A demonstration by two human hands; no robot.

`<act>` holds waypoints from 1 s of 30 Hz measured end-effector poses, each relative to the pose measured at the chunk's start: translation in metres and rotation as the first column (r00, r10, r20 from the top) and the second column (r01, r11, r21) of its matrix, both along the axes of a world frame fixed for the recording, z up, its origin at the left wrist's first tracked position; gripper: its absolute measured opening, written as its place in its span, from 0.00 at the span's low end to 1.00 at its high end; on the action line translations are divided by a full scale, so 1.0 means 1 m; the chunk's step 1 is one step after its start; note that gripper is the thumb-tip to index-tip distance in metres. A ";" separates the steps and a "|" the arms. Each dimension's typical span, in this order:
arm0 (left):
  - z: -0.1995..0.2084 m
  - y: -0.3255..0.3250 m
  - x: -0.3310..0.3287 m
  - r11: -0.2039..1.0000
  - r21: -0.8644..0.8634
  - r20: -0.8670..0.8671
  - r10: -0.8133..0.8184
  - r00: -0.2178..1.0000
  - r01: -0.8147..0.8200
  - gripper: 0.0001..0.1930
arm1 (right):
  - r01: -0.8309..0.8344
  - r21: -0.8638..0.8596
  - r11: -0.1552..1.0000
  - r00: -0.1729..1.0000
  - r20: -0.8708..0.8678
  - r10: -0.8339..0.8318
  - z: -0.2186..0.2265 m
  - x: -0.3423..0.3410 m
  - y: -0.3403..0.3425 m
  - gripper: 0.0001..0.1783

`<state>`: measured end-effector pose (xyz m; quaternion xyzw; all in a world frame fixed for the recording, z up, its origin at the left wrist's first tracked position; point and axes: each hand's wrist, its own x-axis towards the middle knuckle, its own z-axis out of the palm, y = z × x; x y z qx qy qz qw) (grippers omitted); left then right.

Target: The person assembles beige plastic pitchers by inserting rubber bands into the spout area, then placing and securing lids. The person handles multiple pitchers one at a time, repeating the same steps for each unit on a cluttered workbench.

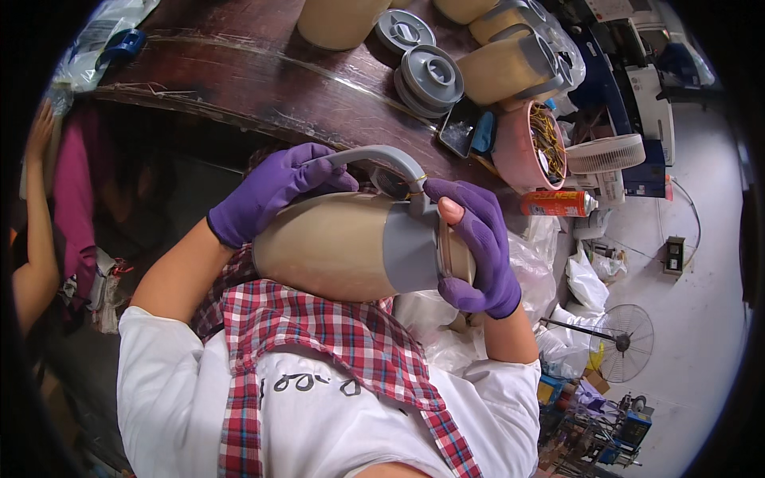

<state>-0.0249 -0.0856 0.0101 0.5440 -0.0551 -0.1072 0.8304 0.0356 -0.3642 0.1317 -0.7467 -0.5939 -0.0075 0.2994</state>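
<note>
A beige jug [327,247] with a grey collar [410,248] and a curved grey handle [390,151] lies on its side in front of my chest, its mouth end to the right. My left hand [279,191], in a purple glove, is closed round the handle's free end and rests against the body. At the mouth end my right hand [482,247] grips the rim, fingers behind and bare thumb tip on top. The palm hides part of the mouth. A thin yellowish wire [418,182] shows at the handle's joint.
Grey round lids [430,78] and more beige jugs [506,70] stand on the dark wooden table [231,60]. Right of them are a pink bucket [518,151] of wires and an orange spray can [558,203]. Another person's arm [36,207] is at far left.
</note>
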 end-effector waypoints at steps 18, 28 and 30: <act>0.040 -0.017 -0.041 0.850 0.057 0.402 0.461 0.791 -0.524 0.21 | 0.442 0.201 0.874 0.833 -0.454 -0.317 -0.054 0.001 0.019 0.33; 0.027 0.001 -0.062 0.870 0.140 0.114 0.461 0.880 -0.473 0.19 | 0.268 0.249 0.931 0.926 -0.332 -0.177 -0.054 0.003 0.047 0.28; 0.017 -0.014 -0.070 0.752 0.259 0.356 0.509 0.783 -0.606 0.20 | 0.369 0.292 0.882 0.825 -0.540 -0.167 -0.071 0.012 0.051 0.31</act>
